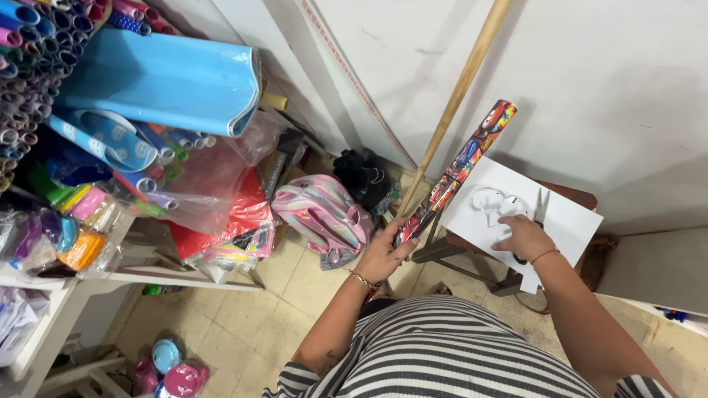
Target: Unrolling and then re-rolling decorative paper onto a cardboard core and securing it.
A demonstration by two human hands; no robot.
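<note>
Roll and scissors at the white sheet point(571, 221)

My left hand point(381, 254) grips the printed roll point(461, 166) (left of the sheet); my right hand point(525, 237) clasps scissors point(540, 208) on it.

Paper roll and scissors at a stool by the wall

The left hand point(383, 254) grips the lower end of a wrapping-paper roll point(461, 166) that slants up toward 1 o'clock. At 3 o'clock of it, the right hand point(525, 237) rests on scissors point(540, 210) atop a paper sheet point(568, 221) lying on a stool point(472, 258). A wooden pole point(457, 96) leans against the wall behind the roll. At 9 o'clock, a backpack point(324, 214) sits on the floor beside shelves of rolls point(44, 74).
</note>
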